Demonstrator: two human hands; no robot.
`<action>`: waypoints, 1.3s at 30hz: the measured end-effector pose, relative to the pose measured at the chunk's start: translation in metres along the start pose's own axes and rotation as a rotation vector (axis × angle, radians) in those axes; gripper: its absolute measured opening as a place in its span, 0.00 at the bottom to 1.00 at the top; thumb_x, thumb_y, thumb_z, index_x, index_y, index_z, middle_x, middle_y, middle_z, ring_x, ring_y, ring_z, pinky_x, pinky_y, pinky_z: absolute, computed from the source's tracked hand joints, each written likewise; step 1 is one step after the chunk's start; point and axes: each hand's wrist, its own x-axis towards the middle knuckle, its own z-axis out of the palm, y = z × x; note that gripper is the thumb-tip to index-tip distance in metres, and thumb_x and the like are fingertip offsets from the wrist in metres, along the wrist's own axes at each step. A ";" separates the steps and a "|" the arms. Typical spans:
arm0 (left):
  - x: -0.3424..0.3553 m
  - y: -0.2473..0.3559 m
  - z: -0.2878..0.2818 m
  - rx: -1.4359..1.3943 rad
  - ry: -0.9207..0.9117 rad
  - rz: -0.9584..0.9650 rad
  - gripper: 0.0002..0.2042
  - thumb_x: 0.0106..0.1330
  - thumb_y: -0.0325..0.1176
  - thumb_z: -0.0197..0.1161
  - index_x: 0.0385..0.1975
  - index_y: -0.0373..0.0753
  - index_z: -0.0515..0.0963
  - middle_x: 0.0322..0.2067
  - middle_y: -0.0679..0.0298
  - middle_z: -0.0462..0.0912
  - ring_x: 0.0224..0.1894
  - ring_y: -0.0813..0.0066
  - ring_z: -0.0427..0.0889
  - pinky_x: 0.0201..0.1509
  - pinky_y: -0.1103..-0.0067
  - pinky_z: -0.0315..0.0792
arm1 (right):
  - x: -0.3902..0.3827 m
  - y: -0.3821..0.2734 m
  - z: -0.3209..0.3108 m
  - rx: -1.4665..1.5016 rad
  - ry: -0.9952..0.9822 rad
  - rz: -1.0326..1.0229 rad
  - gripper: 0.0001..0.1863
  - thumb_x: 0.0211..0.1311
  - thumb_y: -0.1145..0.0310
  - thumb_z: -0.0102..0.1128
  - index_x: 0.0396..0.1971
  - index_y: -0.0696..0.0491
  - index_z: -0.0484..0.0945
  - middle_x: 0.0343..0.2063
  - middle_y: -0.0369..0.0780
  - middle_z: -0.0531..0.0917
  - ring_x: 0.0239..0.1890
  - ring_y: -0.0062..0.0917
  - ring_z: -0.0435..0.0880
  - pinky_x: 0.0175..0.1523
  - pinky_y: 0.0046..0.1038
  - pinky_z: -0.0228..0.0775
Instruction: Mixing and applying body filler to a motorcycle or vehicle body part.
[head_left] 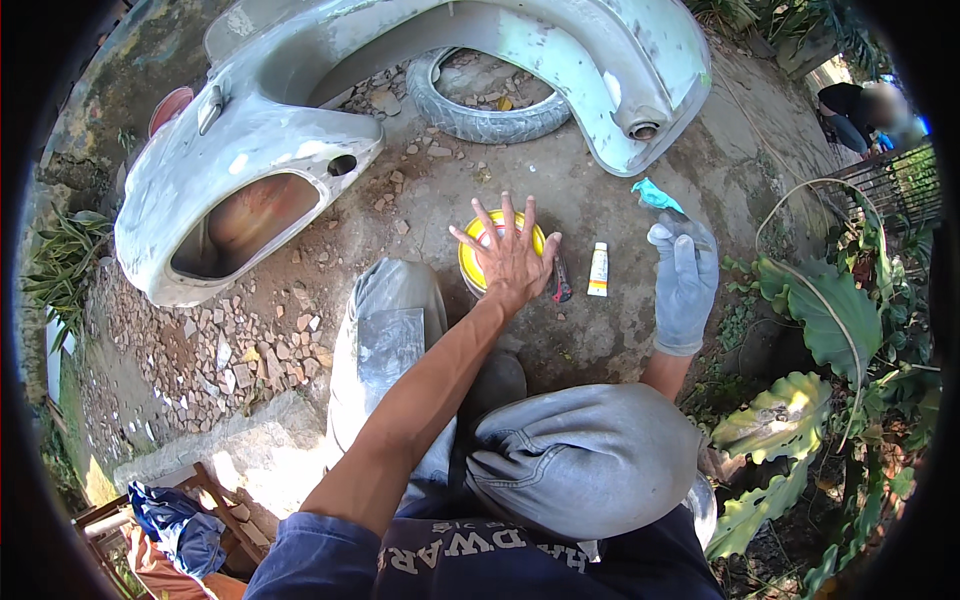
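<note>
My left hand is bare, its fingers spread flat on the lid of a round yellow tin. Beside the tin lie a small dark and red tool and a white tube with coloured bands. My right hand, in a grey glove, has its fingertips closed on a small flat applicator; turquoise paste sits at its top end. The applicator's lower part is hidden by the fingers.
A grey scooter body stands ahead, with a tyre beside it. Rubble lies left. Leafy plants and a hose border the right, where another person crouches farther off. A wooden frame with cloths is lower left.
</note>
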 end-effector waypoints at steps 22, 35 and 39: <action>-0.135 -0.243 -0.178 -0.002 0.143 -0.576 0.18 0.76 0.38 0.63 0.23 0.33 0.77 0.17 0.47 0.79 0.21 0.49 0.81 0.32 0.62 0.74 | -0.045 0.003 -0.003 -0.041 0.057 0.125 0.13 0.81 0.72 0.52 0.57 0.62 0.76 0.52 0.46 0.84 0.54 0.29 0.85 0.61 0.33 0.79; -0.143 -0.155 -0.199 -0.408 -0.214 -0.280 0.28 0.60 0.35 0.80 0.55 0.34 0.72 0.37 0.51 0.87 0.39 0.58 0.89 0.47 0.66 0.82 | -0.043 0.012 -0.008 -0.099 -0.034 0.056 0.12 0.80 0.78 0.50 0.57 0.63 0.76 0.51 0.43 0.79 0.55 0.27 0.83 0.61 0.31 0.79; -0.156 -0.153 -0.216 -0.314 0.162 -0.163 0.14 0.68 0.22 0.67 0.51 0.35 0.76 0.47 0.49 0.88 0.45 0.53 0.91 0.46 0.65 0.83 | -0.036 0.008 0.000 0.010 0.041 0.134 0.12 0.81 0.73 0.51 0.56 0.61 0.76 0.51 0.42 0.84 0.54 0.27 0.85 0.62 0.31 0.78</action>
